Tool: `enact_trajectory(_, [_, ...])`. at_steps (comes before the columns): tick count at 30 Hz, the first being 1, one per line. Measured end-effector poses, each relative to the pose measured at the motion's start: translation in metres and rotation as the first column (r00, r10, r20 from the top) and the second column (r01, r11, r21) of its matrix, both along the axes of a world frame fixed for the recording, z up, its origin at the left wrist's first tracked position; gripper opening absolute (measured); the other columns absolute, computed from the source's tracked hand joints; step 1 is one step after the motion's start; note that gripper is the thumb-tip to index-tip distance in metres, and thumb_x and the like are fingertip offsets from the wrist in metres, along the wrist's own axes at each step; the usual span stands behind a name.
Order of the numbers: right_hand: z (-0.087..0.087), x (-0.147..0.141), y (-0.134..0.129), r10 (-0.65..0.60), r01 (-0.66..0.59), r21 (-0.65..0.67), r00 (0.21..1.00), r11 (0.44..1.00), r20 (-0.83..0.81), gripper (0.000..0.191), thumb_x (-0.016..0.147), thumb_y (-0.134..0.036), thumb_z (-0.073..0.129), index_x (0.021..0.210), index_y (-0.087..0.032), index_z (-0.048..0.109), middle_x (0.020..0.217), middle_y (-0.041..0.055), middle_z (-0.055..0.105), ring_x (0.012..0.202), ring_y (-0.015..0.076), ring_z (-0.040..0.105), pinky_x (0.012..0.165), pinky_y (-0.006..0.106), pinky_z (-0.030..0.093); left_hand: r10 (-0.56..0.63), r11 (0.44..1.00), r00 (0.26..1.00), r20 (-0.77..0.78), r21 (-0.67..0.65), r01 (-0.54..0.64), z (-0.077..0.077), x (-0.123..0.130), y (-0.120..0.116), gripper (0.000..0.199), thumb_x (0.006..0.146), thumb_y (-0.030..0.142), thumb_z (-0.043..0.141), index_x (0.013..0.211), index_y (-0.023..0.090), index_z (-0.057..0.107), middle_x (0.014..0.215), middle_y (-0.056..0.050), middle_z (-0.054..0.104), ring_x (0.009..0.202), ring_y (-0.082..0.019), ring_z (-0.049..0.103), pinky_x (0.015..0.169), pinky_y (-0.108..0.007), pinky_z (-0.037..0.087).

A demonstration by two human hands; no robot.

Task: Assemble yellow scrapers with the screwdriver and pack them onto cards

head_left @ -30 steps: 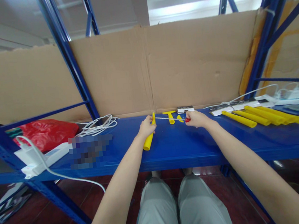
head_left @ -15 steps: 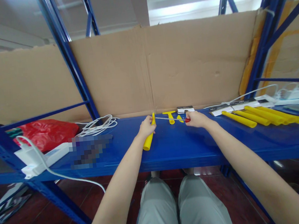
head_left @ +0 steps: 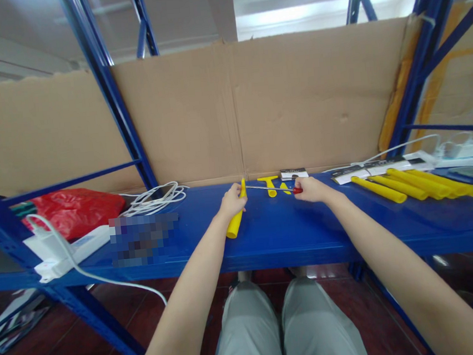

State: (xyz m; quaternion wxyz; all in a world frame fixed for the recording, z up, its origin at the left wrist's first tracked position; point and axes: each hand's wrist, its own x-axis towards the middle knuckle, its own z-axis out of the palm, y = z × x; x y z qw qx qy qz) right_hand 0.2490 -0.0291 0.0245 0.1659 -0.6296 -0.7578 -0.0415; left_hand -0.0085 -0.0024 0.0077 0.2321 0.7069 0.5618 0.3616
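My left hand [head_left: 232, 200] is closed around a yellow plastic tube [head_left: 235, 225], which lies tilted over the blue shelf with its wide end towards me. In my right hand [head_left: 308, 189] is the red handle of a screwdriver [head_left: 269, 188]. Its long metal shaft points left, and the tip meets the upper part of the yellow tube near my left fingers; the exact contact is too small to make out. Behind the shaft lie a yellow T-shaped piece [head_left: 269, 183] and a small yellow piece [head_left: 284, 187].
Several yellow tubes [head_left: 425, 183] lie at the right on black-and-white packages. A small black-and-white packet [head_left: 293, 173] rests by the cardboard wall [head_left: 296, 99]. Leftward are a coiled white cable [head_left: 159, 199], a red plastic bag [head_left: 76, 211] and a power strip [head_left: 90, 242] on the blue shelf [head_left: 292, 231].
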Motion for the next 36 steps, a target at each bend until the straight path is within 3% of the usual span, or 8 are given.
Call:
enact_trajectory(4, [0.0007, 0.0005, -0.0008, 0.051, -0.051, -0.035, 0.999, 0.998, 0.017, 0.007, 0.073, -0.020, 0.055, 0.067, -0.018, 0.059, 0.062, 0.0023, 0.061, 0.058, 0.0131, 0.052, 0.053, 0.022, 0.031, 0.011, 1.000, 1.000, -0.005, -0.005, -0.011, 0.0008, 0.0004, -0.0009, 0.031, 0.078, 0.006, 0.055, 0.105, 0.019, 0.046, 0.117, -0.008, 0.065, 0.039, -0.003, 0.054, 0.041, -0.017, 0.046])
enact_trajectory(11, [0.0029, -0.0031, -0.0040, -0.086, 0.082, 0.064, 0.994, 0.995, 0.070, 0.011, 0.072, -0.023, 0.059, 0.081, -0.018, 0.061, 0.073, 0.0056, 0.066, 0.065, 0.0165, 0.057, 0.054, 0.024, 0.031, 0.005, 1.000, 1.000, 0.020, -0.009, -0.005, 0.0006, -0.0004, -0.0003, 0.030, 0.078, 0.006, 0.054, 0.104, 0.018, 0.046, 0.124, -0.010, 0.062, 0.038, -0.003, 0.054, 0.040, -0.017, 0.046])
enact_trajectory(14, [0.0022, -0.0014, -0.0024, -0.061, 0.058, 0.051, 0.996, 0.997, 0.061, 0.014, 0.072, -0.022, 0.059, 0.085, -0.018, 0.062, 0.080, 0.0067, 0.068, 0.068, 0.0168, 0.059, 0.056, 0.023, 0.034, -0.002, 1.000, 1.000, 0.028, -0.002, 0.002, 0.0001, -0.0006, -0.0005, 0.029, 0.078, 0.006, 0.054, 0.103, 0.018, 0.047, 0.126, -0.011, 0.061, 0.038, -0.002, 0.054, 0.041, -0.017, 0.046])
enact_trajectory(19, [-0.0002, 0.0023, 0.0023, 0.052, -0.053, 0.011, 0.997, 0.999, 0.055, 0.008, 0.075, -0.020, 0.056, 0.072, -0.017, 0.063, 0.078, 0.0064, 0.069, 0.068, 0.0157, 0.060, 0.059, 0.022, 0.038, -0.006, 1.000, 0.999, 0.033, -0.005, 0.006, 0.0002, -0.0001, -0.0016, 0.029, 0.077, 0.005, 0.053, 0.103, 0.017, 0.047, 0.122, -0.010, 0.063, 0.038, -0.003, 0.054, 0.039, -0.017, 0.045])
enact_trajectory(25, [0.0000, -0.0009, 0.0010, -0.061, 0.057, 0.081, 0.996, 0.995, 0.058, 0.007, 0.072, -0.020, 0.060, 0.078, -0.018, 0.062, 0.076, 0.0060, 0.068, 0.067, 0.0170, 0.059, 0.056, 0.023, 0.035, -0.012, 1.000, 0.999, 0.035, 0.005, 0.012, -0.0003, -0.0003, -0.0009, 0.029, 0.077, 0.006, 0.053, 0.103, 0.017, 0.048, 0.118, -0.009, 0.065, 0.038, -0.004, 0.055, 0.040, -0.018, 0.045])
enact_trajectory(32, [-0.0039, 0.0033, 0.0054, 0.034, -0.035, 0.021, 0.998, 0.999, 0.046, 0.007, 0.074, -0.021, 0.057, 0.071, -0.017, 0.062, 0.078, 0.0068, 0.069, 0.068, 0.0161, 0.060, 0.059, 0.023, 0.038, -0.008, 1.000, 0.999, 0.034, 0.008, 0.008, -0.0008, -0.0003, -0.0002, 0.032, 0.076, 0.007, 0.054, 0.106, 0.018, 0.048, 0.119, -0.009, 0.065, 0.038, -0.003, 0.054, 0.042, -0.018, 0.047])
enact_trajectory(36, [-0.0026, 0.0022, 0.0036, -0.008, 0.004, 0.052, 0.997, 0.999, 0.076, 0.003, 0.072, -0.019, 0.059, 0.071, -0.018, 0.061, 0.078, 0.0065, 0.068, 0.069, 0.0169, 0.060, 0.058, 0.023, 0.036, -0.005, 1.000, 1.000, 0.023, 0.003, 0.005, -0.0002, -0.0001, -0.0015, 0.032, 0.077, 0.007, 0.054, 0.106, 0.018, 0.048, 0.120, -0.008, 0.065, 0.039, -0.003, 0.054, 0.041, -0.016, 0.046])
